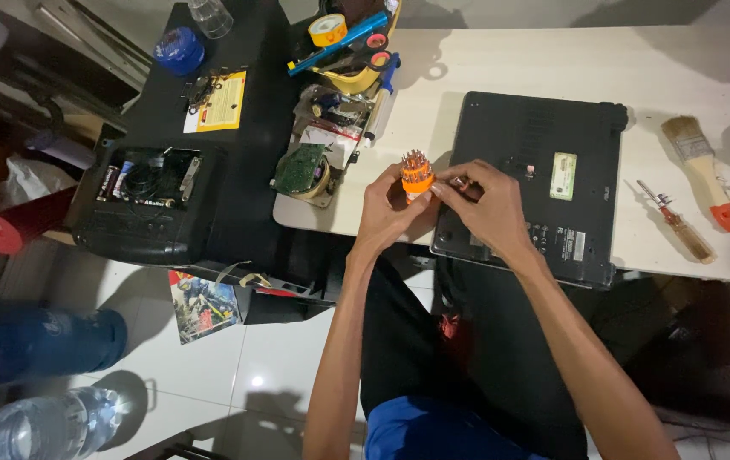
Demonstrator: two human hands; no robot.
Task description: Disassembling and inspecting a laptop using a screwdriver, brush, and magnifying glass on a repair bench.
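Note:
My left hand [384, 210] grips a small orange screwdriver-bit holder [417, 174] with several metal bits standing up in it. My right hand [484, 204] is beside it, with the fingertips pinching a small metal bit at the holder's right side. Both hands hover over the front left corner of a black laptop [544, 136] that lies bottom-up on the white table [552, 60]. My arms reach up from my lap, over black trousers.
A screwdriver with an amber handle [678, 224] and a paintbrush [700, 166] lie right of the laptop. A heap with tape roll, scissors and a circuit board [331, 94] sits left of it. An open black device [147, 183] stands at left. Water bottles [45, 423] lie on the tiled floor.

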